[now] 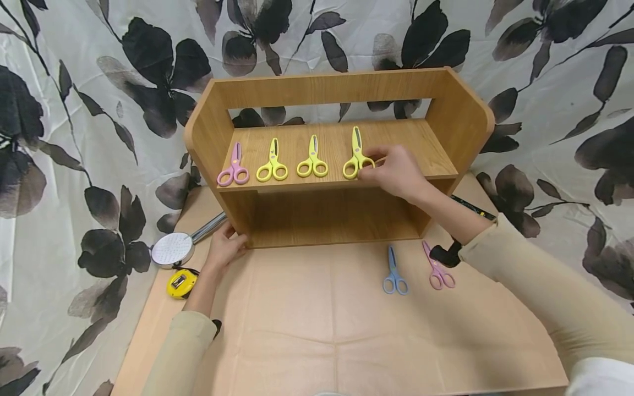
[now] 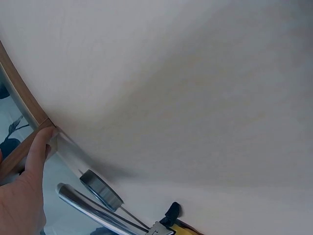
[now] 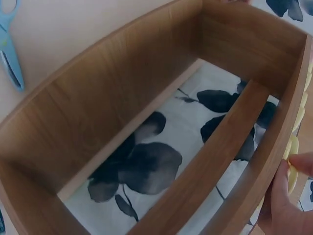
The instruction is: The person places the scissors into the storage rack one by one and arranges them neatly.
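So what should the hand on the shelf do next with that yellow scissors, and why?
Probably let go. The right hand pinches the handle of the fourth scissors, which already lies flat on the shelf, in line with the other three. The blue scissors and pink scissors lie on the table.

On the shelf we note one pink scissors (image 1: 234, 170) and two further yellow pairs (image 1: 272, 163). On the table: blue scissors (image 1: 394, 273), another pink pair (image 1: 437, 268), a shower head (image 1: 173, 247), a yellow tape measure (image 1: 180, 283). Floral cloth (image 1: 74, 110) hangs behind.
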Demonstrator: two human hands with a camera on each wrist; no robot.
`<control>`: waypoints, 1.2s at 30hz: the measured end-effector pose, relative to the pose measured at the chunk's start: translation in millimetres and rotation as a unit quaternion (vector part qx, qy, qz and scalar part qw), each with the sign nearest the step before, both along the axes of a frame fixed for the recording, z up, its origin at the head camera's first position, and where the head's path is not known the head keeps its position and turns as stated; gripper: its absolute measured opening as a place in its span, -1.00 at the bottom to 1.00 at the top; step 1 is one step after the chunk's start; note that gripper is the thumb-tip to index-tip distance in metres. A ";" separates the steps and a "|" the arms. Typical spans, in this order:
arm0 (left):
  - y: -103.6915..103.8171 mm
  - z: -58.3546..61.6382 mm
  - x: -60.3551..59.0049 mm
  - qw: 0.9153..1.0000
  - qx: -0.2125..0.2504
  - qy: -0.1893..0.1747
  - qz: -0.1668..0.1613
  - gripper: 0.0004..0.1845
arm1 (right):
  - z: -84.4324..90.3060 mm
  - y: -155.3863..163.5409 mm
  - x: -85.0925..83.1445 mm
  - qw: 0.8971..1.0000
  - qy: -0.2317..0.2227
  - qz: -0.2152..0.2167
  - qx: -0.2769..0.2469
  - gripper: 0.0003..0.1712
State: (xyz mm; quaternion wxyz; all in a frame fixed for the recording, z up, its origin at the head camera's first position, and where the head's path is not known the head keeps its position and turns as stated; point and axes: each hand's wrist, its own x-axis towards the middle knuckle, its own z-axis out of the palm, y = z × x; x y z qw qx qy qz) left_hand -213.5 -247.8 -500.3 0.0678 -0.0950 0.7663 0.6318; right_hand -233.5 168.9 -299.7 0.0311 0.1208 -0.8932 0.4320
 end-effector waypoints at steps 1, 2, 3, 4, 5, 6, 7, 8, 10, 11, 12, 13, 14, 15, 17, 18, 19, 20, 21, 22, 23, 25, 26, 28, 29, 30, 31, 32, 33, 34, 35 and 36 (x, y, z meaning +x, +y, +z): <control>0.1 0.5 0.3 1.000 0.001 0.000 0.000 -0.21 | 1.8 -1.6 -2.9 1.000 -0.004 0.002 0.004 -0.45; 0.1 0.9 0.5 1.000 0.000 0.000 0.001 -0.21 | 3.8 -3.0 -5.4 1.000 -0.009 0.003 0.009 -0.46; 0.3 1.3 0.6 1.000 0.000 0.000 0.000 -0.21 | 5.8 -4.6 -8.0 1.000 -0.016 0.004 0.017 -0.46; 0.4 1.6 0.7 1.000 -0.001 0.000 -0.001 -0.20 | 7.9 -6.1 -10.3 0.999 -0.024 0.004 0.025 -0.47; 0.2 1.6 0.5 1.000 -0.002 0.000 -0.002 -0.20 | 10.4 -7.3 -12.3 0.999 -0.032 0.006 0.034 -0.47; 0.1 1.7 0.3 1.000 -0.003 0.000 -0.003 -0.20 | 12.8 -8.3 -14.6 0.998 -0.040 0.007 0.045 -0.47; 0.2 1.6 0.0 1.000 -0.004 0.000 -0.003 -0.20 | 15.4 -9.2 -16.5 0.997 -0.049 0.008 0.057 -0.46; 0.4 1.6 -0.2 1.000 -0.004 -0.001 -0.002 -0.20 | 18.2 -9.9 -18.2 0.996 -0.059 0.011 0.067 -0.45; 0.8 1.6 -0.7 1.000 -0.003 -0.001 -0.001 -0.21 | 23.2 -10.4 -21.4 0.993 -0.074 0.019 0.091 -0.45; 1.0 1.7 -0.6 1.000 -0.004 -0.001 -0.002 -0.21 | 25.8 -10.5 -22.4 0.991 -0.080 0.022 0.102 -0.46; 1.5 1.8 -0.6 1.000 -0.003 -0.001 -0.001 -0.21 | 28.2 -10.8 -23.5 0.990 -0.084 0.025 0.114 -0.49; 1.9 1.7 -0.6 1.000 -0.002 -0.002 -0.001 -0.21 | 30.6 -11.0 -24.5 0.988 -0.088 0.029 0.122 -0.52; 2.1 1.7 -0.5 1.000 0.000 -0.002 0.000 -0.21 | 32.9 -11.5 -25.3 0.987 -0.092 0.033 0.128 -0.57; 2.1 1.6 -0.4 1.000 0.000 -0.002 0.000 -0.21 | 34.9 -12.0 -26.3 0.985 -0.095 0.036 0.136 -0.65; 2.2 1.7 -0.1 1.000 -0.001 -0.002 -0.002 -0.20 | 38.7 -13.5 -28.7 0.982 -0.095 0.045 0.155 -0.86; 2.0 1.5 0.0 1.000 0.000 -0.003 0.000 -0.21 | 40.7 -14.5 -30.0 0.981 -0.092 0.050 0.166 -0.89; 1.8 1.4 0.2 1.000 -0.001 -0.003 0.001 -0.21 | 42.4 -15.3 -31.5 0.979 -0.092 0.054 0.177 -0.85; 1.7 1.6 0.6 1.000 -0.001 -0.003 0.000 -0.20 | 44.3 -16.4 -32.9 0.976 -0.090 0.058 0.191 -0.78; 1.5 1.7 1.0 1.000 -0.002 -0.003 0.000 -0.21 | 46.0 -17.6 -34.3 0.973 -0.089 0.062 0.206 -0.73; 1.4 1.8 1.0 1.000 -0.004 -0.003 0.001 -0.21 | 47.8 -18.3 -35.3 0.970 -0.088 0.064 0.218 -0.73; 1.5 2.1 1.0 1.000 -0.003 -0.001 0.003 -0.21 | 49.6 -19.1 -36.2 0.967 -0.091 0.067 0.227 -0.75; 1.3 2.0 0.9 1.000 -0.002 -0.003 0.005 -0.21 | 52.7 -20.5 -37.7 0.961 -0.099 0.069 0.247 -0.79; 1.0 2.0 0.7 1.000 -0.002 -0.003 0.004 -0.20 | 54.0 -21.2 -38.5 0.959 -0.104 0.071 0.255 -0.79; 0.9 1.6 0.1 1.000 -0.001 -0.003 0.005 -0.21 | 56.6 -22.2 -39.4 0.955 -0.115 0.075 0.262 -0.78; 0.7 1.3 -0.1 1.000 0.000 -0.003 0.004 -0.21 | 57.5 -22.7 -40.2 0.953 -0.119 0.079 0.266 -0.73; 0.5 1.2 0.1 1.000 0.000 -0.005 0.001 -0.21 | 58.6 -23.1 -40.5 0.952 -0.125 0.082 0.268 -0.69; 0.2 0.9 -0.1 1.000 -0.001 -0.005 0.000 -0.20 | 59.6 -23.4 -40.8 0.950 -0.130 0.085 0.271 -0.67; 0.1 1.5 -0.2 1.000 0.001 -0.006 -0.001 -0.20 | 60.6 -23.7 -41.0 0.949 -0.135 0.088 0.271 -0.64; 1.3 5.1 1.0 1.000 0.003 -0.008 -0.001 -0.20 | 61.5 -23.9 -41.2 0.948 -0.140 0.092 0.272 -0.61; 1.1 5.1 1.0 1.000 0.002 -0.007 -0.002 -0.20 | 62.1 -24.3 -41.7 0.946 -0.144 0.095 0.275 -0.59; 1.2 5.4 1.4 1.000 0.003 -0.008 -0.003 -0.20 | 62.7 -24.8 -41.8 0.944 -0.147 0.097 0.279 -0.58; 1.2 5.3 1.3 1.000 0.005 -0.008 -0.003 -0.20 | 63.2 -25.2 -42.0 0.942 -0.151 0.098 0.282 -0.58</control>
